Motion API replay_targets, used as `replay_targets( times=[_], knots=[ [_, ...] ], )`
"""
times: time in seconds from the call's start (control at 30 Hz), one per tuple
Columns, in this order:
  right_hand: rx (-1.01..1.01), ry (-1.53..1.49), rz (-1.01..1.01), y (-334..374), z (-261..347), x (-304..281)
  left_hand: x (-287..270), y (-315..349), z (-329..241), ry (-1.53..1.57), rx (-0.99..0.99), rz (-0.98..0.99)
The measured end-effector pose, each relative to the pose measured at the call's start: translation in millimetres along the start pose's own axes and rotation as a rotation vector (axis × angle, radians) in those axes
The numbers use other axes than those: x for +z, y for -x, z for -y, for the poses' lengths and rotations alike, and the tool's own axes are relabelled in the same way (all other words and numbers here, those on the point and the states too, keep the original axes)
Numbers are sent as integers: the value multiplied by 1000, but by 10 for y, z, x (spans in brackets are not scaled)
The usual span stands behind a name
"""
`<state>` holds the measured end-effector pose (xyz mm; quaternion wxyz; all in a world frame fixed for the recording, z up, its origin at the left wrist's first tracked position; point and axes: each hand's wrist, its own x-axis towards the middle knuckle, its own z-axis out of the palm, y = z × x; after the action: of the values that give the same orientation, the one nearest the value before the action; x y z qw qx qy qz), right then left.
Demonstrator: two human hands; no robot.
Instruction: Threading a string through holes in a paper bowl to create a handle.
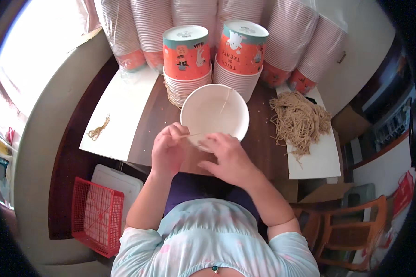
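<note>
A white paper bucket (212,113) lies in front of me with its mouth toward me, and a thin tan string (225,101) crosses its far inside wall. At the bucket's near left rim, my left hand (166,143) is closed in a pinch on a tan string (194,135). My right hand (226,157) is over the near right rim; its thumb stands apart from the fingers, whose tips are blurred by motion. Whether those fingers touch the string, I cannot tell. Two nested bucket stacks stand upside down just behind, with an orange and teal bucket (187,53) topping the left one.
A heap of tan strings (300,120) rests on the white board at right; a small string bundle (99,128) is on the left board. Several plastic-wrapped bucket stacks (152,32) line the back. A red basket (97,214) stands lower left, a wooden chair (351,231) lower right.
</note>
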<state>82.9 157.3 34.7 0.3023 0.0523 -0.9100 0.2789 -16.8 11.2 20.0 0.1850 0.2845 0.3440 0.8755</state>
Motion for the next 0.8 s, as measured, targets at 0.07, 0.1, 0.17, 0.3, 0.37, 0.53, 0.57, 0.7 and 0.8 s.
replay_targets(
  times=[0.07,0.1,0.17,0.3,0.37,0.53,0.57,0.7,0.8],
  knots=[
    [12,-4,89,-199,-86,-297,-124,11,15,-1,-66,17],
    [3,274,-19,-372,-78,-384,-174,57,-33,-1,-83,-5],
    [111,525,-110,-656,-339,-540,-177,26,-6,-61,-51,74],
    [289,194,401,-959,-997,-469,-301,48,-19,-99,-84,289],
    [258,285,198,-921,-711,-428,-407,42,-105,-263,139,-104],
    [-469,34,-120,-894,-190,-487,-440,-162,-481,-274,-31,-125],
    [-431,-3,18,-931,-24,-535,-344,-252,-548,-305,55,-84],
    [-360,-297,100,-1377,-59,-641,-247,-870,-1026,-525,238,84],
    [-174,-762,198,-1859,-125,-706,-216,-1505,-1110,-683,376,201]
  ],
)
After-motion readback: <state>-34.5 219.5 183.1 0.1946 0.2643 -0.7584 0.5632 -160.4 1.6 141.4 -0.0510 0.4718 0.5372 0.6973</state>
